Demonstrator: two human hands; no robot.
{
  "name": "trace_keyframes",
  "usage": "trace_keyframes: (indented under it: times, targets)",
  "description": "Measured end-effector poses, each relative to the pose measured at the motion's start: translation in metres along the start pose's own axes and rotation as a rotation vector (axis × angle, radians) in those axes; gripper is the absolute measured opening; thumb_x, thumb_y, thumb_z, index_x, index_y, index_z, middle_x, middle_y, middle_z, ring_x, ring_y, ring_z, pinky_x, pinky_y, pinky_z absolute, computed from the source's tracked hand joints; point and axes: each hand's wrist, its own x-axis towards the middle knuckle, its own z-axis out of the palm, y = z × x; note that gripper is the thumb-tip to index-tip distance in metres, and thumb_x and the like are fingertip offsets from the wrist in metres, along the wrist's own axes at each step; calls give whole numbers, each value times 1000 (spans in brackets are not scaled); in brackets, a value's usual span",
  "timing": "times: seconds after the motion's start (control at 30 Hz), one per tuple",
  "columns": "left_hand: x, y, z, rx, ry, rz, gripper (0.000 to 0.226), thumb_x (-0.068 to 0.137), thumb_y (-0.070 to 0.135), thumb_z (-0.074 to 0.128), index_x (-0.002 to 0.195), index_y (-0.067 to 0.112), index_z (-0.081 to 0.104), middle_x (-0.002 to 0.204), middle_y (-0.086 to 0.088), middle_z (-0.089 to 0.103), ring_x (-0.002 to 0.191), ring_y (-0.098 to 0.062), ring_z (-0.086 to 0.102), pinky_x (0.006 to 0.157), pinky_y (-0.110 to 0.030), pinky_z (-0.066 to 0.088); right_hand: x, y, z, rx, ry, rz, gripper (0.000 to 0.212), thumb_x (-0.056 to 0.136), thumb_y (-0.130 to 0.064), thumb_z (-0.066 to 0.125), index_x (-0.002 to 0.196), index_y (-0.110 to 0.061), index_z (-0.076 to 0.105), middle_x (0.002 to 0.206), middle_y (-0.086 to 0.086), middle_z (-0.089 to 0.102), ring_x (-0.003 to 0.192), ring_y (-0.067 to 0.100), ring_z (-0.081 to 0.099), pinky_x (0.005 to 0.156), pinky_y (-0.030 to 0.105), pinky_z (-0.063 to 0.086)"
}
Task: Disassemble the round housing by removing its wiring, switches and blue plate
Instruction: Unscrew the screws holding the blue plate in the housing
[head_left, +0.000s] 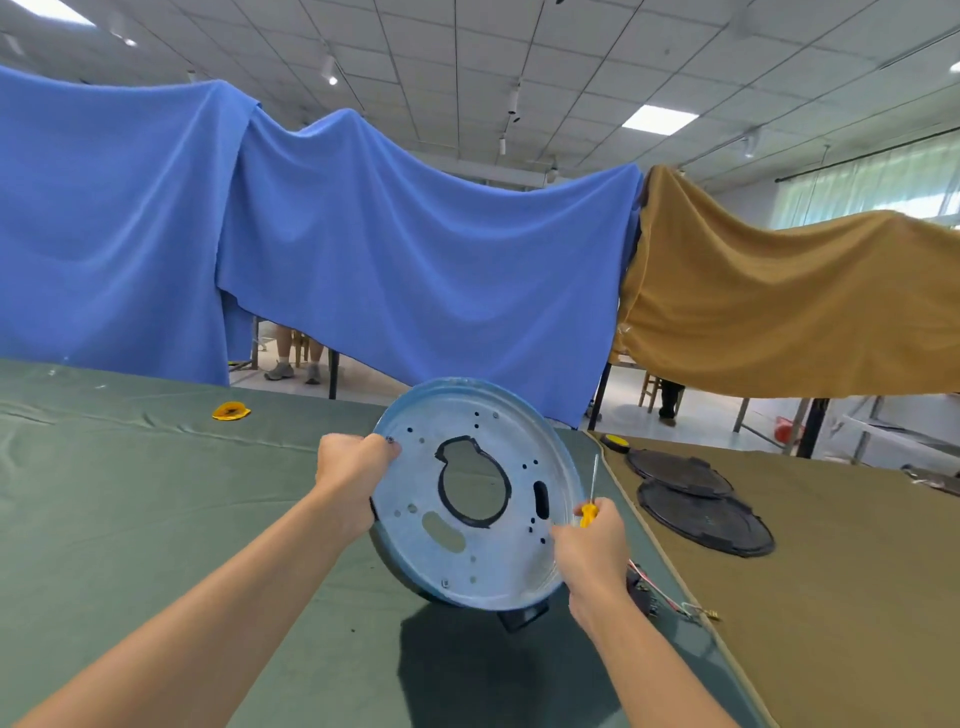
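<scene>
Two benches: a green-clothed bench (156, 493) in front, and a brown-clothed bench (857, 571) butted against its right edge along a slanting seam.
Drapes: a blue drape (389, 260) and an ochre drape (779, 301) hang beyond the far edges, with floor visible under them.
Open room: bare green cloth stretches wide to the left of the work, while the right is tight against the seam.
Blue plate (498, 566): tilted up to face the person and raised over the green bench.
Round housing (522, 617): dark, showing only under the plate's lower rim. I cannot tell whether the two are apart.
Black covers (706, 519): two, overlapping, on the brown bench.
Left grip (350, 467): fingers curled over the plate's left rim.
Right grip (592, 551): wrapped round a yellow screwdriver (589, 512), blade up, fingertips on the plate's right rim.
Wiring (660, 597): red strands lying by the seam, just beside the right wrist.
Yellow piece (231, 411): far left on the green cloth, well apart.
</scene>
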Motion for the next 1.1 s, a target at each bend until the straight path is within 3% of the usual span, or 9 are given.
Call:
trace_keyframes:
  times: [0.13, 0.33, 0.47, 0.63, 0.9, 0.97, 1.1]
  targets:
    - [8, -19, -9, 109, -38, -127, 8, 90, 6, 59, 85, 3, 52, 80, -16, 61, 63, -30, 58, 58, -35, 49, 5, 6, -1, -153, -17, -37, 24, 86, 6, 49, 100, -13, 47, 83, 5, 53, 64, 15, 43, 49, 28, 31]
    - [32, -45, -16, 326, -72, -100, 10, 88, 3, 58, 94, 1, 51, 94, -20, 59, 78, -31, 56, 70, -37, 45, 23, 6, 1, -315, -67, -83, 19, 88, 5, 48, 93, -13, 48, 81, 6, 50, 65, 15, 43, 49, 27, 33]
    - [46, -53, -17, 525, -47, -1, 19, 84, 5, 61, 100, -5, 59, 96, -20, 62, 78, -29, 53, 68, -36, 42, 39, 4, 2, -370, -115, -82, 17, 91, 3, 49, 93, -14, 49, 84, 7, 51, 68, 17, 45, 52, 28, 38]
    - [54, -61, -21, 579, -44, -5, 19, 82, 1, 64, 97, -11, 65, 93, -23, 69, 88, -35, 69, 70, -41, 61, 54, 6, 4, -441, -183, -105, 25, 89, 8, 49, 85, -17, 47, 83, 7, 50, 68, 16, 42, 51, 25, 33]
    - [60, -64, -28, 603, -38, -1, 15, 79, 17, 61, 81, 2, 64, 71, -11, 71, 58, -24, 71, 48, -32, 58, 74, 11, 16, -490, -246, -115, 27, 86, 6, 55, 87, -20, 50, 89, 6, 55, 74, 17, 48, 54, 27, 37]
    - [62, -65, -27, 658, -45, 13, 17, 79, 18, 61, 83, 2, 66, 73, -10, 71, 55, -22, 71, 50, -34, 59, 77, 11, 20, -483, -204, -109, 25, 86, 3, 59, 85, -20, 50, 92, 7, 55, 75, 17, 48, 54, 26, 37]
    - [69, -68, -26, 857, 1, 98, 23, 77, 28, 58, 91, 10, 65, 86, -8, 67, 81, -28, 66, 70, -39, 59, 72, 6, 16, -591, -91, -137, 23, 85, -14, 68, 79, -19, 46, 83, 5, 55, 68, 15, 46, 50, 27, 30]
